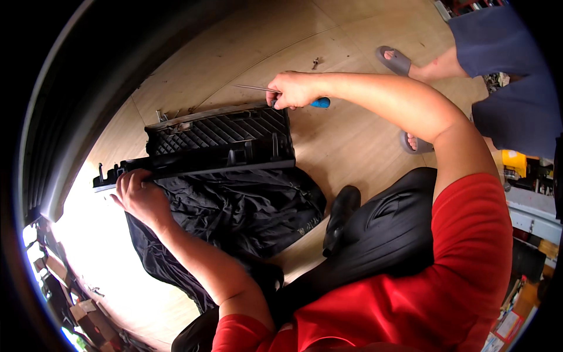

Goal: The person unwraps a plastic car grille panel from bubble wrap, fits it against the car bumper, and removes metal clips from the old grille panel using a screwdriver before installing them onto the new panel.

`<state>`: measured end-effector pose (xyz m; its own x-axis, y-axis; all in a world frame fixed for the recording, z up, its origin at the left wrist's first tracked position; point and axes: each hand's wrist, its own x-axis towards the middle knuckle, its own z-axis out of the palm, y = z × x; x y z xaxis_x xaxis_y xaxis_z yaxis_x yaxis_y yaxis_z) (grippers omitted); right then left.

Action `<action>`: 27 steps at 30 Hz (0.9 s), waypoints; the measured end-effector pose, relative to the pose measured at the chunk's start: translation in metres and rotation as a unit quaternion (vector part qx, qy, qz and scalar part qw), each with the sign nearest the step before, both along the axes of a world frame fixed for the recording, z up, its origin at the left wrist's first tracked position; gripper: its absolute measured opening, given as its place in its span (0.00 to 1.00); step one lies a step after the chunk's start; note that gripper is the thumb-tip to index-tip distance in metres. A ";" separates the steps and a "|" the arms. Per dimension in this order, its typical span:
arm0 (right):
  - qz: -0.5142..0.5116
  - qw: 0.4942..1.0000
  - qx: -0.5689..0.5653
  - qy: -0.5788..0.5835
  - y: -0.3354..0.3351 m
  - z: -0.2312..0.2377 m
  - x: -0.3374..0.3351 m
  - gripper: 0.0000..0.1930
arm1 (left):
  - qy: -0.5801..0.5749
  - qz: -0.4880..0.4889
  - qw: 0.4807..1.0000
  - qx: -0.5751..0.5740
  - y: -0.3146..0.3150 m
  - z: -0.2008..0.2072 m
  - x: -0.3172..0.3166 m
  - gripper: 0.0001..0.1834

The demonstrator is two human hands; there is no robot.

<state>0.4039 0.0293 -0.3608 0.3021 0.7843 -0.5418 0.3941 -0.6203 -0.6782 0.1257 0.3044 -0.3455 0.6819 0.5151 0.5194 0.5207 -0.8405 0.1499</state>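
Note:
A black plastic grille panel with a diamond mesh lies on a wooden board floor, partly on a black cloth. My left hand grips the panel's lower left end. My right hand is closed around a screwdriver with a blue handle; its metal shaft points left above the panel's top right corner.
A loose screw lies on the floor beyond the panel. Another person in dark blue shorts and grey sandals stands at the upper right. A yellow tool sits at the right. Cardboard pieces lie at the lower left.

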 end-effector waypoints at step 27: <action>-0.178 0.917 0.128 0.333 0.012 0.010 0.007 0.06 | 0.450 0.015 0.689 -0.568 0.037 0.060 0.015 0.11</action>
<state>0.4113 0.0414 -0.3505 0.2322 0.8278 -0.5107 -0.3564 -0.4161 -0.8366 0.1412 0.3410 -0.2858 0.4453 0.2613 -0.8564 0.8469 -0.4334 0.3081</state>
